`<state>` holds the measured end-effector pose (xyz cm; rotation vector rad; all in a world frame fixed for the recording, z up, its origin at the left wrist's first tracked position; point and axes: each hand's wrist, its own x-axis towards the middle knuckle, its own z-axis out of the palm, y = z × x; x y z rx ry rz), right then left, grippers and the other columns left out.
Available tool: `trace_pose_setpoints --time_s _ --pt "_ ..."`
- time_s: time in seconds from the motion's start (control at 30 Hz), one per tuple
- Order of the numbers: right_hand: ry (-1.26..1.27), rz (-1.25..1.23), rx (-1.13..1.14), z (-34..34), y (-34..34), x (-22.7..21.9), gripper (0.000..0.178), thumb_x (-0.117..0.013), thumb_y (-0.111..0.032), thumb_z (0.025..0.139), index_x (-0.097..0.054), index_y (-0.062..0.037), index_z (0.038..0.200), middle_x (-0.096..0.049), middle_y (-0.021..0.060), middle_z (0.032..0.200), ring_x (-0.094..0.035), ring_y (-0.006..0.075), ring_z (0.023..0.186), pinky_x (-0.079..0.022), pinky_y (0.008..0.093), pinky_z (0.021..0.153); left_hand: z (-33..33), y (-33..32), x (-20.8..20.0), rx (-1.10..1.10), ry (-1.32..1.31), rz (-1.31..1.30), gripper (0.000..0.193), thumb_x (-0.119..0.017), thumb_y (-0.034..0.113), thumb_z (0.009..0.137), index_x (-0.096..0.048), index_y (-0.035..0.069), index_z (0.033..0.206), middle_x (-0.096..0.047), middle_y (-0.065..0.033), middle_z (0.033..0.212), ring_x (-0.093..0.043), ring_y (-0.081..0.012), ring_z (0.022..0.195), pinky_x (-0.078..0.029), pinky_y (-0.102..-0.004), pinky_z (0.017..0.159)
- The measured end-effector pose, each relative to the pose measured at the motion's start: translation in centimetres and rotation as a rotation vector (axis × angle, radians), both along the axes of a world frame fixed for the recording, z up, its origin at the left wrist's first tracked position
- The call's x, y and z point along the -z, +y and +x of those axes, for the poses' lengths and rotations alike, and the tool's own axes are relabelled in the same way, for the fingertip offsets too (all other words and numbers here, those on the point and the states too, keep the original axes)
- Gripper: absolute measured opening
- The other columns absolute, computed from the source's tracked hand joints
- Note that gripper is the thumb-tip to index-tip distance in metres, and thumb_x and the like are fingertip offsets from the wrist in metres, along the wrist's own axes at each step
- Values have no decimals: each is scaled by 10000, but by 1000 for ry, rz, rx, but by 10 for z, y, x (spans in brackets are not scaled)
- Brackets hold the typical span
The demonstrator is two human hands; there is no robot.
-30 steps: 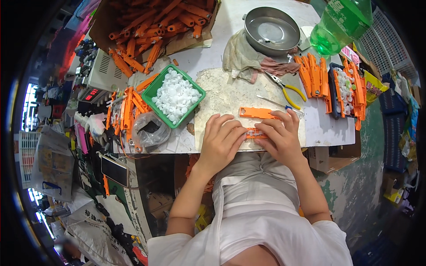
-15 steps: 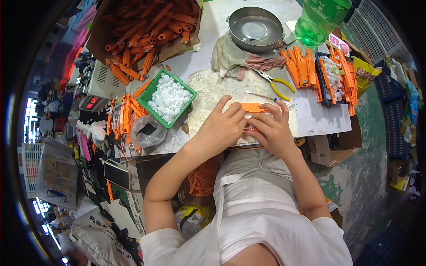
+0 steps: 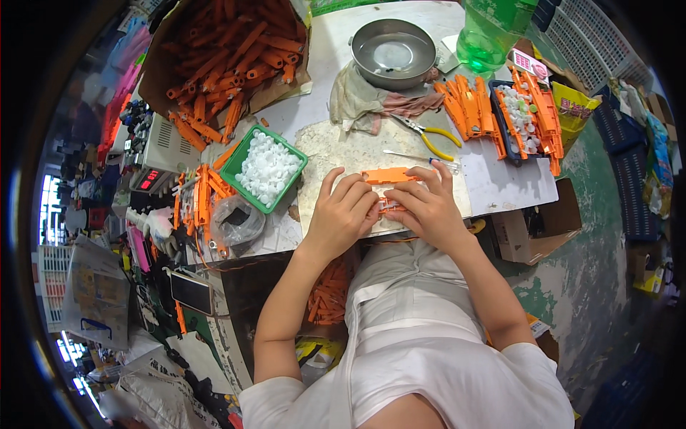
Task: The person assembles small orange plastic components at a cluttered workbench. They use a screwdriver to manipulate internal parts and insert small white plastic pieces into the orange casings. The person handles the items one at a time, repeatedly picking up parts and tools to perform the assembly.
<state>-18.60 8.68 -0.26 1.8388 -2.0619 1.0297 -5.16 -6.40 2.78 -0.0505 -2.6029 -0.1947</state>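
Over the worn board at the table's near edge, my left hand [image 3: 343, 216] and my right hand [image 3: 431, 212] close from both sides on a small orange plastic part [image 3: 389, 205]. Fingertips cover its ends, and pale bits show along it. Just beyond lies a longer orange plastic shell [image 3: 386, 175], with fingers of my right hand at its right end. Past my right fingers rests a thin screwdriver [image 3: 414, 158]. Pliers with yellow handles [image 3: 437, 143] lie farther off. To my left stands a green tray [image 3: 266, 206] of small white plastic pieces [image 3: 268, 168].
A box of orange shells [image 3: 236, 57] stands at the far left, near a boxy device with a red display [image 3: 153, 168]. A metal bowl [image 3: 393, 53] and a rag [image 3: 357, 100] sit at the back. Orange shells [image 3: 468, 107] and a dark tray [image 3: 499, 118] lie at right.
My left fingers have come down and closed on the near orange part, which shows more now. The whole view has shifted slightly.
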Motion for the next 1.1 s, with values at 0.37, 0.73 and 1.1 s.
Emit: trace_pose_setpoints --time_s 0.37,0.73,1.1 --pt "-146 -143 61 11 8 -23 248 -724 -265 731 -670 -132 933 -600 0 918 -487 224 1061 -256 488 1025 1 16 -23 40 124 214 196 -728 58 690 -608 58 846 -583 -64 896 -568 -258 936 -402 -468 949" --pt "-959 -22 -86 -16 73 -48 124 -674 -157 837 -664 -34 840 -618 33 861 -520 181 943 -408 307 862 -39 60 -51 361 151 92 211 -752 82 681 -626 87 850 -591 -28 906 -584 -214 926 -401 -478 965" --pt "-1374 -688 397 -35 136 -24 113 -615 -90 889 -625 22 878 -608 7 856 -533 65 807 -414 207 758 -164 92 -52 391 172 -7 176 -724 110 696 -602 85 820 -570 -42 925 -527 -219 1037 -370 -457 970"
